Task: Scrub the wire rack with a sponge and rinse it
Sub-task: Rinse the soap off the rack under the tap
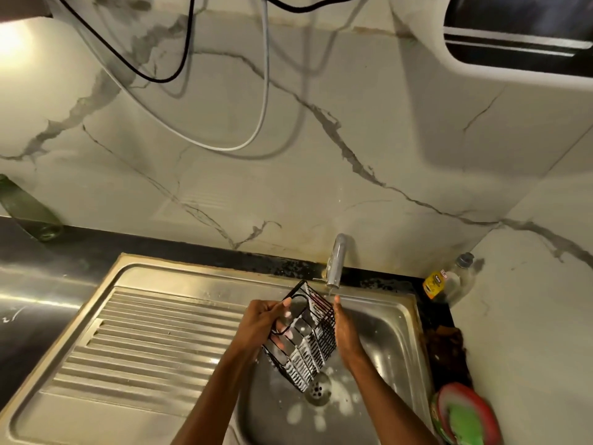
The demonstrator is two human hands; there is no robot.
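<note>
A black wire rack [313, 340], basket-shaped and streaked with white foam on its lower side, hangs tilted over the steel sink basin [382, 335]. My left hand [261, 326] grips its rounded frame on the left. My right hand [345, 332] lies flat along the rack's right side, fingers straight and pointing up toward the tap [337, 261]. A thin stream of water falls from the tap onto the rack's top corner. A green sponge [465, 419] rests in a red dish [449, 393] at the right edge of the sink.
Soap suds lie around the drain [317, 391]. A ribbed draining board [144, 345] stretches left of the basin. A yellow-labelled bottle [436, 284] and a clear bottle [460, 274] stand in the back right corner. Cables hang on the marble wall [224, 149].
</note>
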